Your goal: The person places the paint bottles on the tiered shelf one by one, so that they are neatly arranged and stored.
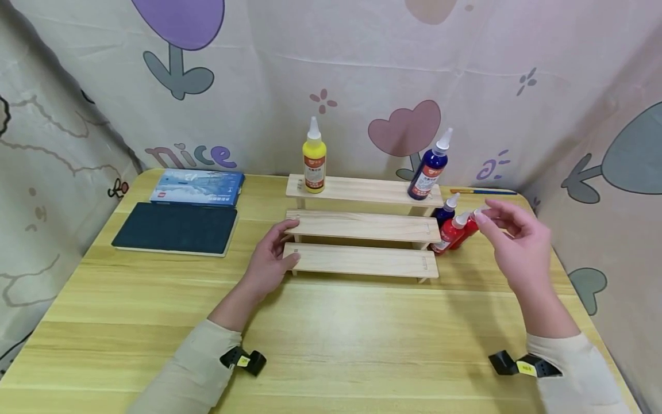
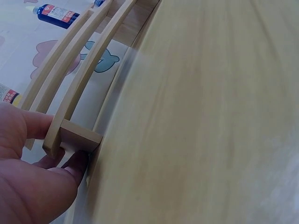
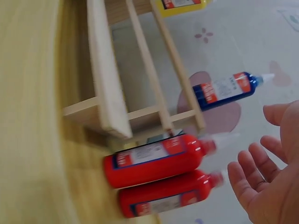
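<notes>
A three-tier wooden rack (image 1: 362,226) stands on the table. My left hand (image 1: 266,261) grips its left end, thumb on the lowest tier and fingers at the tier above; the left wrist view shows them around the end. On the top tier stand a yellow paint bottle (image 1: 314,167) at the left and a blue paint bottle (image 1: 428,174), tilted, at the right. Two red paint bottles (image 3: 149,160) stand side by side against the rack's right end, with another dark blue bottle (image 1: 442,214) behind. Beside their caps hovers my right hand (image 1: 522,247), fingers loosely bent, holding nothing.
A blue box (image 1: 199,187) and a dark notebook (image 1: 176,229) lie at the table's left. Behind the bottles, a thin paintbrush (image 1: 483,191) lies near the back edge. A patterned curtain (image 1: 269,115) hangs close behind the table.
</notes>
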Demonstrator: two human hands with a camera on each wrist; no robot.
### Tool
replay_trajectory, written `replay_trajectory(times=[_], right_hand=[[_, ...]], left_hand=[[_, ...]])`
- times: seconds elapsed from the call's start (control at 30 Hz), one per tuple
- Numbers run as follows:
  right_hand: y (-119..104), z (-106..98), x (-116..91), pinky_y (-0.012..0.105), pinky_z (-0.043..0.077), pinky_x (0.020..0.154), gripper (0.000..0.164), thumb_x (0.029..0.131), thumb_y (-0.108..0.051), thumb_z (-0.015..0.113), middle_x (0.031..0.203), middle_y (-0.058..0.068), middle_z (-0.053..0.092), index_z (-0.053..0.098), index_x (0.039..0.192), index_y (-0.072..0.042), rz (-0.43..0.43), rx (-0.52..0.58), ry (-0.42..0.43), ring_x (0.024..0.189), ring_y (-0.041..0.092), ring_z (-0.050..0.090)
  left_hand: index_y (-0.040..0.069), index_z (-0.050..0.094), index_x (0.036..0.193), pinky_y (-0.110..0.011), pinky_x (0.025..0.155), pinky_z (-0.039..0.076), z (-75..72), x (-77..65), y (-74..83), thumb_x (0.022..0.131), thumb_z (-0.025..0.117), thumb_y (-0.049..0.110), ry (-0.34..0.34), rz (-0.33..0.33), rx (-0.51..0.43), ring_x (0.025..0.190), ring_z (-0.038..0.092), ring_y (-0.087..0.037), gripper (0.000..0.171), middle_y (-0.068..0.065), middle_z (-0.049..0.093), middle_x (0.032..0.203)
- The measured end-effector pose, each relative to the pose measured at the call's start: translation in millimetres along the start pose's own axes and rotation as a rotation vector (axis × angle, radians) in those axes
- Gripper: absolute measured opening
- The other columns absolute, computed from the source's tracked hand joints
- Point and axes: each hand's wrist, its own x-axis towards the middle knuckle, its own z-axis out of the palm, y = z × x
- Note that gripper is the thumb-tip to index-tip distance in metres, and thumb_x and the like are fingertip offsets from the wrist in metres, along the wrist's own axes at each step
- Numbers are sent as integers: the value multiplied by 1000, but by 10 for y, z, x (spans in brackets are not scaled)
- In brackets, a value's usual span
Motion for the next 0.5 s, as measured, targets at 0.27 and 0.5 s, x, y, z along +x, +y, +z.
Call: replay_trajectory(times=[0.27, 0.5], right_hand=[[250, 124, -50, 12, 50, 72, 34, 88, -12, 78, 97, -3, 68, 72, 120, -3, -12, 17, 38, 84, 11, 62], [305, 218, -40, 14, 48, 71, 32, 86, -16, 81, 90, 1, 65, 74, 115, -5, -9, -16, 54, 81, 13, 58]], left_hand=[[19, 49, 144, -42, 116, 22, 1, -8, 15, 90, 60, -16, 0, -3, 8, 135, 39, -26, 65, 0, 39, 153], [18, 49, 145, -41, 116, 22, 2, -9, 16, 90, 60, -17, 1, -3, 9, 136, 39, -26, 65, 0, 39, 153]])
